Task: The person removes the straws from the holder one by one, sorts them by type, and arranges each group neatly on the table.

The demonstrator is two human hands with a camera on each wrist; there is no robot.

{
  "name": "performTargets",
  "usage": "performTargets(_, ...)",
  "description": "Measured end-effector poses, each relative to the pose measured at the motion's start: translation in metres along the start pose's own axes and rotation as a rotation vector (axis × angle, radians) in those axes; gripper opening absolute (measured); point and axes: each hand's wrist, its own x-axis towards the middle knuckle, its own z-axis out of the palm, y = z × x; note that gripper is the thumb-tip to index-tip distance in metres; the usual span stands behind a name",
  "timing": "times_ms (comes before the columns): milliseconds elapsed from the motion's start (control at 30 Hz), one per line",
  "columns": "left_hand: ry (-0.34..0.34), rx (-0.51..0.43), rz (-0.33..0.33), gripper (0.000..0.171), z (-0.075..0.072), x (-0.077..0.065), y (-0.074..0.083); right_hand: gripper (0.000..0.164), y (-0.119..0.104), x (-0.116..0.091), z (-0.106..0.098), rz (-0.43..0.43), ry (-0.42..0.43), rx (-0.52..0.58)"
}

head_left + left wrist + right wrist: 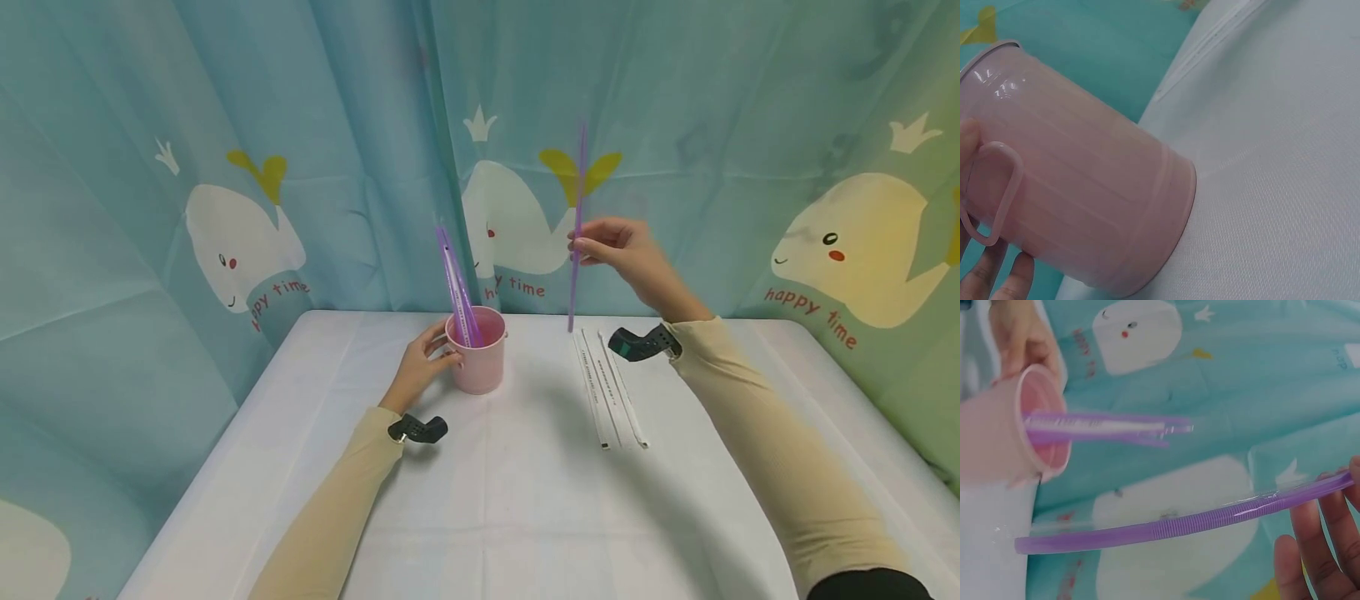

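Note:
A small pink metal bucket (pixel 481 372) stands on the table, with its loop handle (pixel 1000 212) showing in the left wrist view. My left hand (pixel 417 372) holds it from the left, thumb on the near side near the rim and fingers around the back. Several purple straws (pixel 460 287) in clear wrappers lean inside the bucket. My right hand (pixel 626 254) pinches one more purple straw (pixel 578 183) around its middle, upright above the table's back edge. In the right wrist view this straw's ribbed bend (pixel 1216 517) shows, with clear film around it.
Several slim white wrapped straws (pixel 609 392) lie side by side on the white table (pixel 525 500), below the right hand. A blue-green curtain (pixel 360 150) printed with whales hangs right behind the table and along both sides.

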Motion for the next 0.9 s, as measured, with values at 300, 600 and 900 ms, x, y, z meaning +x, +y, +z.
performTargets(300, -0.001, 0.012, -0.005, 0.069, 0.001, -0.001, 0.003, 0.012, 0.009, -0.036, -0.044, 0.078, 0.042, -0.143)
performTargets(600, 0.007, 0.022, 0.01, 0.068, -0.002, 0.006, -0.012, 0.012, 0.025, -0.071, -0.079, 0.252, 0.1, -0.349)
performTargets(900, 0.027, 0.016, 0.041, 0.067, -0.002, 0.012, -0.026, 0.025, 0.047, -0.1, -0.111, 0.332, 0.043, -0.452)
